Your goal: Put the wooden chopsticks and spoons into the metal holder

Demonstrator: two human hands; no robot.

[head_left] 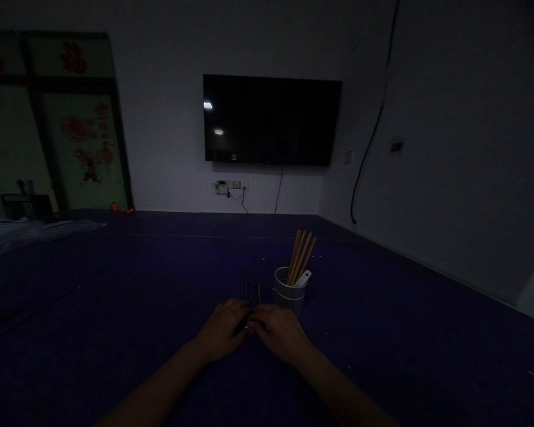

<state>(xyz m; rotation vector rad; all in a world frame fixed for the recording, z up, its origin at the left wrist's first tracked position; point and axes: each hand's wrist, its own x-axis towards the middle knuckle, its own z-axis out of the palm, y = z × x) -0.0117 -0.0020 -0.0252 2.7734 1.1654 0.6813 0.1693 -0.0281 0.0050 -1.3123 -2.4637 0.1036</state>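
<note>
My left hand (225,330) and my right hand (279,332) are close together low over the dark blue tabletop, fingers curled and thumbs nearly meeting. Beyond the left fingers projects one slim dark utensil (248,289). A second slim utensil (258,290), with a metallic sheen, projects past the right fingers. Their other ends are under the hands, and the dim light hides what kind they are. Just behind my right hand stands a grey cup (289,292), partly covered by it. Several wooden chopsticks (300,258) and a white spoon (303,277) lean in the cup.
The dark blue table surface (160,284) stretches to the far wall, with small white specks on it. Clear plastic sheeting (40,234) lies at the left. Small orange items (127,210) sit at the back. A television (271,121) hangs above sockets; a black cable (369,148) runs down the right wall.
</note>
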